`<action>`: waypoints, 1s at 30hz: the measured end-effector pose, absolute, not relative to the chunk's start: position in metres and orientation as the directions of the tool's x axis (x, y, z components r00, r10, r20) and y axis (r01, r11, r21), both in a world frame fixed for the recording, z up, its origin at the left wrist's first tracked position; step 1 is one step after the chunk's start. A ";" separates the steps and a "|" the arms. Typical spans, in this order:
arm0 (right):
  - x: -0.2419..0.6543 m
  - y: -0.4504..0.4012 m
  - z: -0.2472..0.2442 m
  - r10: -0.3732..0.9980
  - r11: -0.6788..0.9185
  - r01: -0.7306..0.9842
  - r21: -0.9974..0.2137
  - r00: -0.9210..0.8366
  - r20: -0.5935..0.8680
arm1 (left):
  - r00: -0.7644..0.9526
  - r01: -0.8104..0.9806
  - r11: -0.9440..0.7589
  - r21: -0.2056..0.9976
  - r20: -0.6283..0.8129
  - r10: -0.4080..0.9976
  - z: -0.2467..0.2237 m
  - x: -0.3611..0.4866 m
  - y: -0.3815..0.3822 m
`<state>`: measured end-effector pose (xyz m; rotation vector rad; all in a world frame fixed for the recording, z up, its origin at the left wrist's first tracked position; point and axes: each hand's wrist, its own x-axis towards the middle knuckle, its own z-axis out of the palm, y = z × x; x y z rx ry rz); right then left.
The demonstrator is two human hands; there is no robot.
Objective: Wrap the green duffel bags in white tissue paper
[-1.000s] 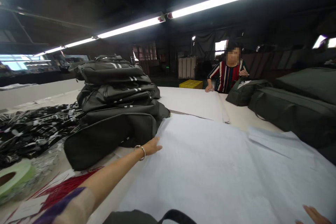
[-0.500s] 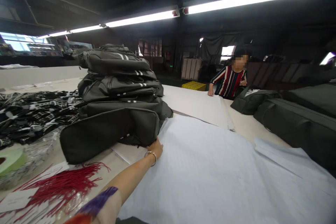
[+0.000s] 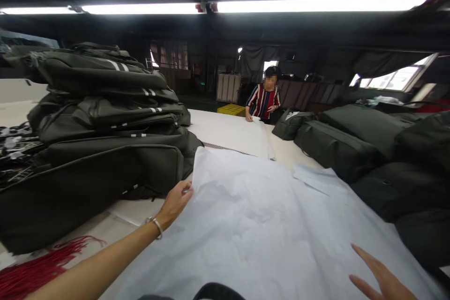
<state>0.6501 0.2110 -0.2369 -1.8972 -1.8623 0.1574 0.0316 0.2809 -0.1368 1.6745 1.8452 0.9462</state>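
A large sheet of thin white material [image 3: 253, 215] covers the near part of the table. At its left edge, my left hand [image 3: 178, 199], with a bracelet on the wrist, pinches the sheet between closed fingers. My right hand [image 3: 379, 276] is at the lower right over the sheet, its fingers apart and nothing in them. Just left of my left hand rises a stack of dark grey bags [image 3: 140, 164]. Part of a black item [image 3: 218, 290] shows at the bottom edge.
Red cords [image 3: 42, 265] lie at the lower left. More dark bags [image 3: 337, 147] line the right side. Across the table, a person in a striped top [image 3: 264, 101] touches white sheets [image 3: 225, 129]. A yellow crate [image 3: 231, 110] stands behind.
The view has swung right. My left hand has moved from beside the bag to the sheet's edge and gripped it. My right hand has come into view.
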 end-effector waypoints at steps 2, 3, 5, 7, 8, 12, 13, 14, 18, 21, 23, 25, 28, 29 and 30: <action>0.634 0.231 -0.208 0.972 0.066 0.930 -0.362 0.023 0.235 | -0.014 0.569 -0.104 0.816 0.135 0.991 -0.120 0.025 0.253; 0.624 0.243 -0.193 0.972 0.089 0.936 -0.341 -0.006 0.236 | 0.057 0.515 -0.142 0.846 0.131 0.990 -0.113 0.022 0.240; 0.598 0.267 -0.163 0.969 0.136 0.943 -0.303 -0.062 0.240 | 0.160 0.401 -0.114 0.909 0.053 0.986 -0.100 0.015 0.217; 0.572 0.289 -0.139 0.961 0.193 0.945 -0.265 -0.127 0.246 | 0.181 0.302 0.024 0.953 -0.082 0.980 -0.088 0.013 0.206; 0.559 0.299 -0.129 0.957 0.218 0.945 -0.244 -0.157 0.245 | 0.177 0.241 0.089 0.967 -0.134 0.975 -0.083 0.014 0.206; 0.510 0.340 -0.097 0.966 0.220 0.960 -0.170 -0.191 0.173 | 0.133 -0.041 0.098 0.994 -0.092 0.987 -0.062 0.033 0.247; 0.500 0.349 -0.090 0.971 0.208 0.965 -0.157 -0.185 0.152 | 0.107 -0.094 0.080 0.992 -0.069 0.992 -0.057 0.040 0.264; 0.491 0.358 -0.083 0.974 0.201 0.969 -0.145 -0.181 0.139 | 0.086 -0.142 0.069 0.987 -0.057 0.995 -0.053 0.047 0.280; 0.468 0.386 -0.059 0.978 0.188 0.976 -0.113 -0.175 0.117 | 0.110 -0.275 0.073 0.959 -0.044 0.993 -0.033 0.062 0.319; 0.463 0.398 -0.046 0.979 0.193 0.976 -0.104 -0.185 0.080 | 0.189 -0.260 0.074 0.963 -0.025 0.982 -0.017 0.054 0.307; 0.461 0.404 -0.037 0.975 0.219 0.971 -0.100 -0.215 0.052 | 0.265 -0.199 0.080 0.977 -0.025 0.964 -0.007 0.044 0.285; 0.457 0.408 -0.030 0.967 0.256 0.962 -0.091 -0.255 0.025 | 0.340 -0.115 0.105 0.988 -0.061 0.939 -0.001 0.035 0.261; 0.447 0.413 -0.023 0.953 0.297 0.952 -0.071 -0.301 -0.038 | 0.410 -0.020 0.139 0.990 -0.119 0.904 0.004 0.029 0.232; 0.444 0.414 -0.022 0.949 0.304 0.951 -0.062 -0.308 -0.060 | 0.430 0.006 0.134 0.991 -0.123 0.894 0.006 0.028 0.224; 0.441 0.414 -0.021 0.946 0.311 0.949 -0.054 -0.314 -0.078 | 0.444 0.033 0.119 0.992 -0.121 0.888 0.008 0.027 0.218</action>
